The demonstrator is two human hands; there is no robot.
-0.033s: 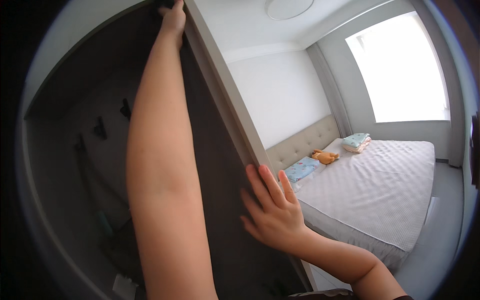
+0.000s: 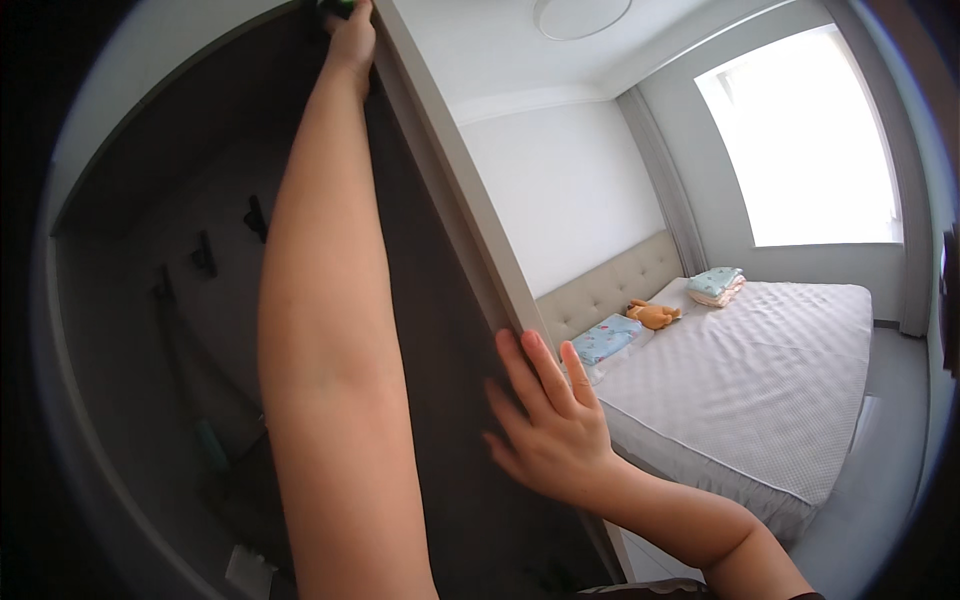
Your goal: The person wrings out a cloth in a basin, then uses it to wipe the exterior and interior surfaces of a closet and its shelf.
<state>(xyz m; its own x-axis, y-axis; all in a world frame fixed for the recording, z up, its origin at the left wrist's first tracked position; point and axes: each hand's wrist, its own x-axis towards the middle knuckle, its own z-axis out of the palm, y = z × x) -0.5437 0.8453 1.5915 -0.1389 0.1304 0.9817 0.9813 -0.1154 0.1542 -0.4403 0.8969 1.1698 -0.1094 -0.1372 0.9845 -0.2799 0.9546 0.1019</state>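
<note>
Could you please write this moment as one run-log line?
left hand: high, at dark object, grip unclear | right hand: open, at cabinet edge, contact unclear | background: bed, plush toy, window

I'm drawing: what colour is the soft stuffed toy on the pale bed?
The stuffed toy is orange-brown, in the head view.

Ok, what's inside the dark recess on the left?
Dark fittings at the back, a teal thing lower down and a pale object near the bottom. The left forearm hides whatever lies behind it; much else is too dark to tell.
</note>
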